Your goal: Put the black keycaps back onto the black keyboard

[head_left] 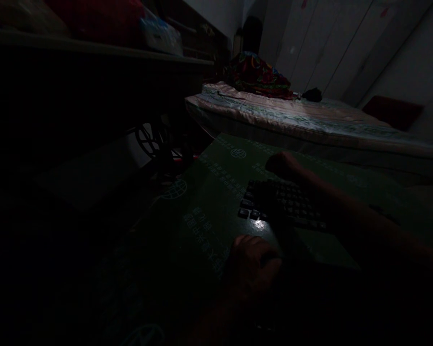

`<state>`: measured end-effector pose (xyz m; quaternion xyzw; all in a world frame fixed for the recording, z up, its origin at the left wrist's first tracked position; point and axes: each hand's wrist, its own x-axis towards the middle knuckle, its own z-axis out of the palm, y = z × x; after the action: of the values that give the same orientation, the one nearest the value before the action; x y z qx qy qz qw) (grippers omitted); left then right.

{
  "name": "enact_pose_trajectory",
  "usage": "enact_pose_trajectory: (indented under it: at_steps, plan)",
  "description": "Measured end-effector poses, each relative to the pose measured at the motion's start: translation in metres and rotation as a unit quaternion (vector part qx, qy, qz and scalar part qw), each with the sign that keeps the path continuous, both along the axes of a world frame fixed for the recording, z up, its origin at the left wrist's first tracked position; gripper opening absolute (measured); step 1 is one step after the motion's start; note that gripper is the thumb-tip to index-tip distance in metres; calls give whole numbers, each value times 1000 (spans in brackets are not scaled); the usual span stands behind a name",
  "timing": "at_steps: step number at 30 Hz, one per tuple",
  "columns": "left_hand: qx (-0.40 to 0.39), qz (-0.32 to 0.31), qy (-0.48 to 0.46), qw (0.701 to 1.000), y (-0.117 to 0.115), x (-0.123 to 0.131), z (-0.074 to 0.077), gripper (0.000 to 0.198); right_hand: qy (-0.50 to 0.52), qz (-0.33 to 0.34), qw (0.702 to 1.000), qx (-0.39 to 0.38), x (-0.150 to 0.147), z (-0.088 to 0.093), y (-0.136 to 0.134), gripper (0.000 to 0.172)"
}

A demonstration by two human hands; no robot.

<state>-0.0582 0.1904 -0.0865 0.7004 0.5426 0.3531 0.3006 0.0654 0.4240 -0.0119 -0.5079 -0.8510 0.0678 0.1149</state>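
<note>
In dim light, a dark keyboard (292,199) lies on a green printed board (209,206). My left hand (254,262) rests on the board just in front of the keyboard, its fingers curled together; whatever they may hold is hidden in shadow. Beyond the keyboard's far edge is my right hand (283,165), the forearm reaching across from the right. Its fingers look bent inward, but they are too dark to tell whether anything is in them. A bright spot of light shines near the keyboard's front edge.
Behind the board stands a bed (274,110) with a patterned red blanket (260,77) heaped on it. A raised dark table (94,50) at the left bears a red bag (104,21) and a plastic-wrapped pack (162,36). Below it is a spoked wheel (149,140).
</note>
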Motion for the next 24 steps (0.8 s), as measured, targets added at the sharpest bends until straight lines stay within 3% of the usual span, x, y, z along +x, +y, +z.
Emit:
enact_pose_trajectory:
  at_steps: [4,8,11,16,24]
  plan:
    - [-10,54,-79,995,1,-2,0,14,94,66,993,-12,18,17,-71,14]
    - [-52,76,-192,977,0,-2,15,22,200,154,967,-24,33,6,-158,10]
    - [-113,-5,-250,962,-4,-2,28,23,222,176,959,-6,43,-3,-198,9]
    - [-180,-53,-304,934,-7,-3,36,18,218,176,960,-14,54,2,-211,8]
    - [-139,-44,-312,939,-3,-6,47,16,107,189,976,0,44,27,-210,13]
